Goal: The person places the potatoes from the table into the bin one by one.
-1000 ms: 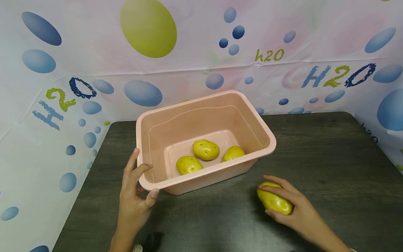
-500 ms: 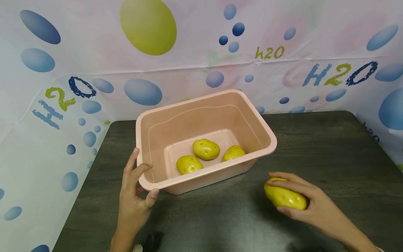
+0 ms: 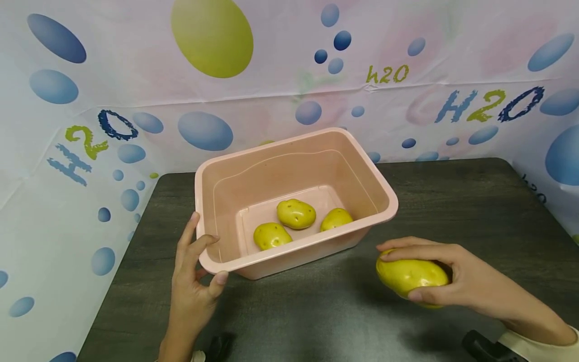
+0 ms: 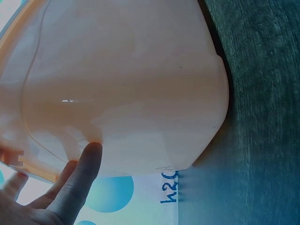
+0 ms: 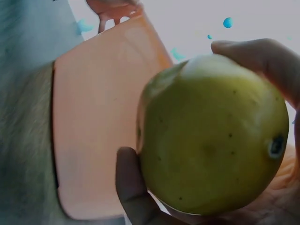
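Note:
A pink plastic tub (image 3: 312,255) stands at an angle on the table, with three yellow potatoes on its floor: one at the back (image 3: 296,214), one at the front left (image 3: 272,237) and a partly hidden one at the right (image 3: 336,219). My left hand (image 3: 193,289) holds the tub's near left corner, the thumb under the rim and a finger reaching inside. In the left wrist view, fingers touch the tub's wall (image 4: 131,89). To the right of the tub, my right hand (image 3: 466,281) grips another potato (image 3: 409,274), which fills the right wrist view.
The dark wood-grain table (image 3: 475,211) extends to the right of the tub and in front of it. Behind and to the left hangs a white backdrop (image 3: 280,55) with blue and green ovals. A black strap (image 3: 486,347) sits by the right sleeve.
My right hand has moved rightward with the potato, then slightly up and back left, turning as it went. The left hand and the tub keep their places.

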`<state>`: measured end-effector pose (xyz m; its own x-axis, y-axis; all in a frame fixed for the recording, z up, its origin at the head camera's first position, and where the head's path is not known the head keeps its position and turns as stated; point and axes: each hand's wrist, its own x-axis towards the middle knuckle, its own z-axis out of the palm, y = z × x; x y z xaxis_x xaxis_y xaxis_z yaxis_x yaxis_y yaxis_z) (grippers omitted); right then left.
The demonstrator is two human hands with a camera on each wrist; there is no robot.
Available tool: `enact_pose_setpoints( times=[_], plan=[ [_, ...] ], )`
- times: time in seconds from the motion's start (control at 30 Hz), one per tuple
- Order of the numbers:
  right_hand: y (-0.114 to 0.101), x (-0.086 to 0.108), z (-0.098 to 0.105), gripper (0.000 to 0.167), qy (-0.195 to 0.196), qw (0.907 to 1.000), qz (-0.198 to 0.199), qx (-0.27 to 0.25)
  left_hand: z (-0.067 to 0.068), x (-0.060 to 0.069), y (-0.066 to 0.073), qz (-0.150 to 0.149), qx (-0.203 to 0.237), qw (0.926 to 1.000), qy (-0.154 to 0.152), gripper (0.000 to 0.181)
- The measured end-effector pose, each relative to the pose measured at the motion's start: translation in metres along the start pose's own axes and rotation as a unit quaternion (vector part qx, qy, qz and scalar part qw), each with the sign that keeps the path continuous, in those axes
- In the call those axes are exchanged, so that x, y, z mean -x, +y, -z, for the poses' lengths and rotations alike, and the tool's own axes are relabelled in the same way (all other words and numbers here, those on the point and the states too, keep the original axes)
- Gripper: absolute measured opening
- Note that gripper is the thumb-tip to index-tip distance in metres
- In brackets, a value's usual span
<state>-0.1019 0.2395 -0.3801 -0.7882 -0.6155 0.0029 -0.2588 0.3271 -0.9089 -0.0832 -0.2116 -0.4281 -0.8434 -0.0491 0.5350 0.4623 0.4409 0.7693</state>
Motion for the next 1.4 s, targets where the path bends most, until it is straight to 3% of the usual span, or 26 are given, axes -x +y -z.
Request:
enact_pose_setpoints(
  times=[0.2, 0.33, 0.6, 0.9, 1.07, 1.4],
  plan=[
    [-0.014, -0.009, 0.018, 0.060, -0.057, 0.9971, 0.010, -0.050, 0.001, 0.000, -0.001, -0.003, -0.001, 1.0000, 0.000, 0.066],
    [-0.024, -0.018, 0.027, 0.058, -0.080, 0.9930, -0.005, -0.087, 0.001, 0.000, -0.001, -0.003, 0.001, 1.0000, 0.000, 0.065],
    [-0.045, -0.048, 0.036, 0.053, -0.143, 0.9668, -0.001, -0.212, 0.000, -0.002, -0.001, -0.009, 0.008, 0.9999, 0.000, 0.064],
    [-0.083, -0.096, 0.031, 0.052, -0.149, 0.9664, -0.013, -0.209, 0.000, 0.000, -0.003, -0.005, 0.005, 1.0000, 0.002, 0.062],
    [-0.101, -0.120, 0.028, 0.049, -0.152, 0.9660, -0.045, -0.204, 0.000, -0.001, -0.003, -0.003, 0.004, 1.0000, 0.000, 0.061],
    [-0.113, -0.170, 0.015, 0.051, -0.158, 0.9440, -0.107, -0.269, 0.000, -0.002, 0.000, -0.007, 0.013, 0.9999, 0.001, 0.058]
  ],
)
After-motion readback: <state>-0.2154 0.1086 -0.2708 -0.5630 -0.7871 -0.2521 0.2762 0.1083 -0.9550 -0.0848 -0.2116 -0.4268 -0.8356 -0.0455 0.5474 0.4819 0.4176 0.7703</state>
